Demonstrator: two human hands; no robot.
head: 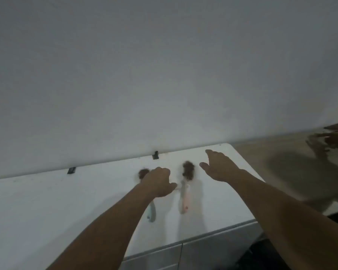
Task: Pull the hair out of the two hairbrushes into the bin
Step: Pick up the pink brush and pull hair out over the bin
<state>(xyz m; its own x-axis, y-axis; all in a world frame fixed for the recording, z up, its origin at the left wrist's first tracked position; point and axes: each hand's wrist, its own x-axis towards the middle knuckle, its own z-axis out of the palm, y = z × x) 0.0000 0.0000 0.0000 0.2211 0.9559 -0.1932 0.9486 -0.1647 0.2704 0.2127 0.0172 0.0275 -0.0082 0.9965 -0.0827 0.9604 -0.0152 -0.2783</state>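
Hair point(188, 170) clogs the head of the pink-handled brush point(184, 199), which lies on the white counter point(47, 201) in the gap between the two hands; a second clump point(142, 173) shows just beyond the knuckles of the left hand point(158, 182), on the blue-handled brush point(152, 212) whose handle runs back under that wrist. The left fingers are curled downward over the blue brush's neck (whether they truly grip it or only hover is hidden by the back of the hand). The right hand point(220, 168) hangs open above the counter, fingers straight and loosely spread, thumb out toward the pink brush's hair, touching nothing.

No bin shows anywhere in view, so that is the first risk: loosened hair carried off without a known target may drift onto the counter or floor. The picture is blurred, which suggests quick movement, and a hasty grab could nudge the pink brush sideways, since it lies free just beside the left thumb. Tangled hair may also tear away in part, leaving strands wound round the bristles.
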